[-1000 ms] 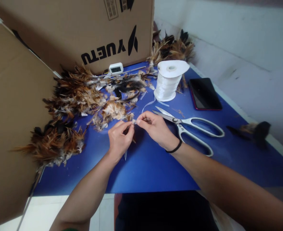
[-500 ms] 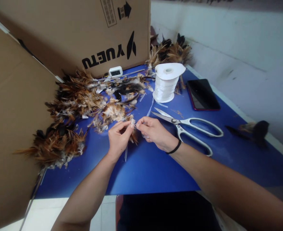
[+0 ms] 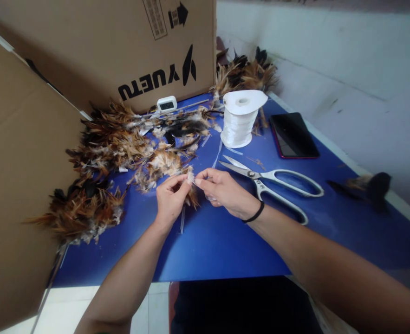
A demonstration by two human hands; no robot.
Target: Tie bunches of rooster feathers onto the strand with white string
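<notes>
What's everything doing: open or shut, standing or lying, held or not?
left hand, pinching feathers
right hand, pinching thin ribbon
scissors, lying with blades slightly apart
spool, standing upright
phone, lying flat, screen dark
YUETU box, print upside down
white gadget, upright, screen unreadable

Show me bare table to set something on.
The table is bare between the forearms, left of the left forearm up to the feathers, and between the scissors, right forearm and dark feather. Crowded: back left, under feathers; between right hand and spool, with ribbon.
</notes>
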